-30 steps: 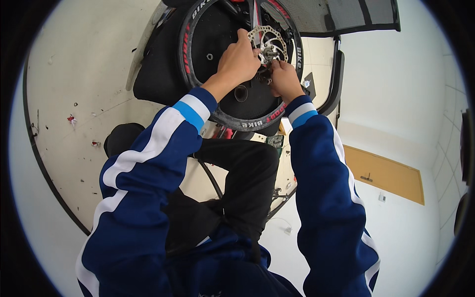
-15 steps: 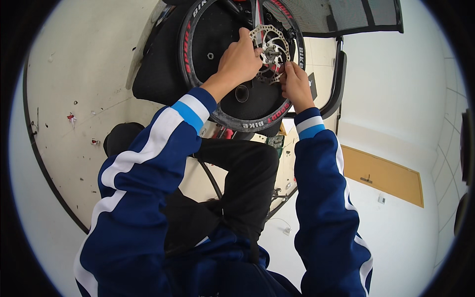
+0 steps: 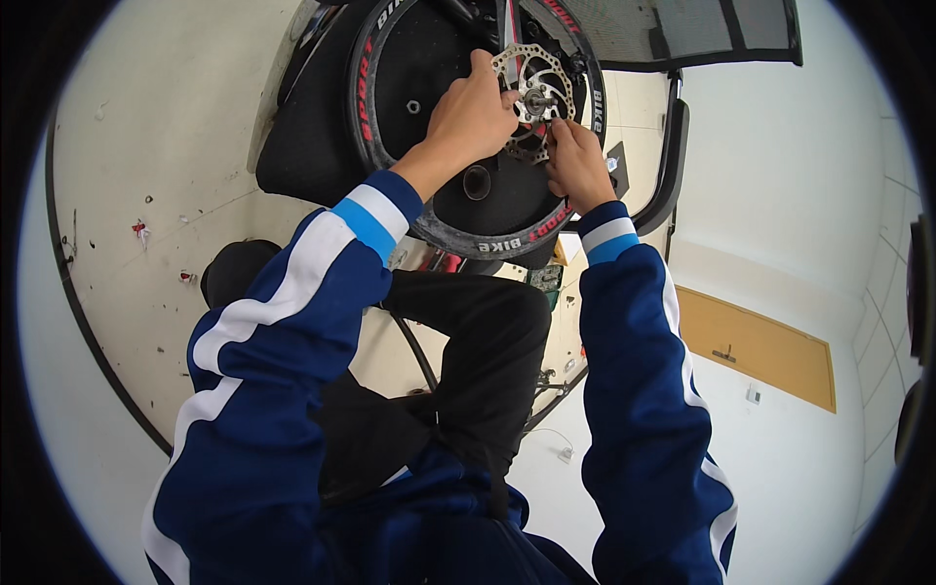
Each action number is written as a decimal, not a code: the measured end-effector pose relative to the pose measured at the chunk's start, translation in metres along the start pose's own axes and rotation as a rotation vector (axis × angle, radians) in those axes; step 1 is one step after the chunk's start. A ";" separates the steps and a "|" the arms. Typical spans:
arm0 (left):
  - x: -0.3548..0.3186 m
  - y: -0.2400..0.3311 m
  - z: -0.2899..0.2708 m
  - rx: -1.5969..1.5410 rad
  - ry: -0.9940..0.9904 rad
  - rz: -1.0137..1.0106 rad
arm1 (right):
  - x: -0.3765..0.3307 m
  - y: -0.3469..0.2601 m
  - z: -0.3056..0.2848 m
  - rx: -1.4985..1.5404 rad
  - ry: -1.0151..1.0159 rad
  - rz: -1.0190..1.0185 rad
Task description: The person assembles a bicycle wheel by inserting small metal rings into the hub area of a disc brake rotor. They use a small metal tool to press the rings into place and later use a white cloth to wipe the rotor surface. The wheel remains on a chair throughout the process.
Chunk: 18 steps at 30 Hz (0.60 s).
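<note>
A small bicycle wheel with a black tyre, printed in red and white, lies on a black padded chair seat. At its hub is a silver brake disc with holes round its edge. My left hand is closed on the left edge of the disc, thumb toward the hub. My right hand is at the disc's lower right, with thumb and forefinger pinched close to the hub axle. What sits between those fingertips is too small to make out. A hex nut lies on the seat inside the rim.
A round dark cup-like piece rests inside the rim. A mesh chair back and a black armrest stand at the upper right. Below the wheel is a green box on the floor. Small scraps litter the left floor.
My right hand has moved slightly left, its fingertips shifting from the disc's outer edge inward toward the hub. My left hand keeps its place on the disc.
</note>
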<state>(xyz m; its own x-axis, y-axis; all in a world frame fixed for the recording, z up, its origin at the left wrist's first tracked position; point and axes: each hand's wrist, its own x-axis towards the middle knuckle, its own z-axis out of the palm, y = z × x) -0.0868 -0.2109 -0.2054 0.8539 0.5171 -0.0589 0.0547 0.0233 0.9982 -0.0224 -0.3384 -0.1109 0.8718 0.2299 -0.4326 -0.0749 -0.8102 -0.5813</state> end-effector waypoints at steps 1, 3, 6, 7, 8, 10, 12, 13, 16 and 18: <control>0.000 -0.002 0.000 0.001 0.008 0.003 | 0.002 0.001 0.002 -0.006 0.012 -0.006; 0.000 -0.003 0.001 -0.002 0.007 -0.001 | 0.005 0.003 0.005 -0.018 0.039 -0.018; 0.000 0.002 0.003 -0.001 0.003 0.008 | 0.022 0.023 0.002 -0.354 0.214 -0.213; -0.001 0.001 0.003 0.007 0.006 0.006 | 0.021 0.019 0.008 -0.403 0.241 -0.235; -0.001 -0.001 0.002 0.020 0.017 0.004 | 0.018 0.015 0.015 -0.361 0.231 -0.191; 0.000 0.000 0.005 0.030 0.034 0.012 | 0.018 0.013 0.019 -0.320 0.240 -0.176; 0.001 -0.002 0.006 0.006 0.040 0.026 | 0.025 0.018 0.025 -0.308 0.258 -0.228; 0.002 -0.004 0.005 -0.003 0.044 0.030 | 0.025 0.016 0.026 -0.178 0.219 -0.165; 0.001 -0.002 0.004 0.015 0.015 -0.005 | 0.012 0.006 0.028 0.092 0.184 -0.016; 0.000 0.001 0.002 0.024 -0.010 -0.008 | 0.012 0.000 0.023 0.062 0.139 0.019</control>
<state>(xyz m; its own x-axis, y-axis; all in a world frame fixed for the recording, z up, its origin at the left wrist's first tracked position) -0.0858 -0.2124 -0.2044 0.8584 0.5087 -0.0666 0.0737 0.0062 0.9973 -0.0229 -0.3235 -0.1316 0.9281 0.1346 -0.3472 -0.1180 -0.7781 -0.6170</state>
